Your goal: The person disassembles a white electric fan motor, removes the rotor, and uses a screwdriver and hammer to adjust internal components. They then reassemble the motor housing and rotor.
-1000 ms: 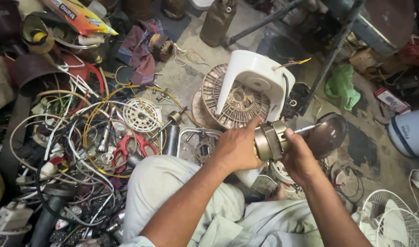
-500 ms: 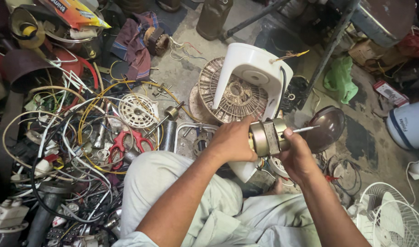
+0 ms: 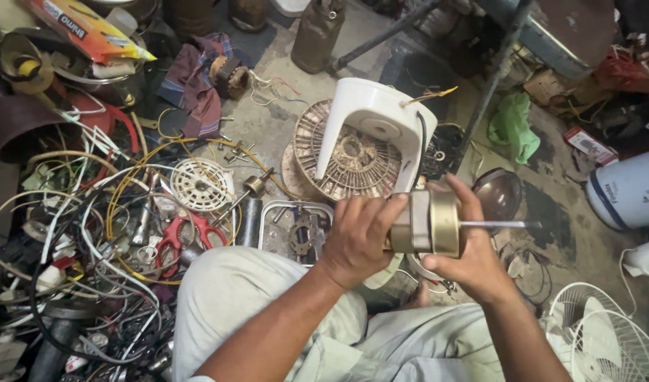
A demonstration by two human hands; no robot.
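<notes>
Head view, looking down over bent knees in pale trousers: a brass-coloured fan motor [image 3: 427, 224] held at mid-frame above the lap, gripped from both sides, its thin steel shaft [image 3: 496, 224] sticking out level toward the right. Left hand [image 3: 358, 239] wrapped over the motor's left end, fingers curled closed against the casing. Right hand [image 3: 464, 249] cupped under and behind the right end, thumb up along the far edge, fingers closed round the body, shaft poking out past them. Just behind the motor, on the concrete floor, a white plastic fan housing [image 3: 377, 127] tilted upright against a round, dusty slotted drum [image 3: 344, 157]. To the right of that, a dark domed cover [image 3: 498, 192], and further off a crumpled green bag [image 3: 514, 129]. Left of the knees, a small metal tray [image 3: 271, 212] with a gear-like part inside, red-handled scissors [image 3: 186, 233], a round white grille [image 3: 200, 184], and a tangle of yellow, white and black wires [image 3: 91, 233]. At lower right, a white wire fan guard [image 3: 607, 339].
</notes>
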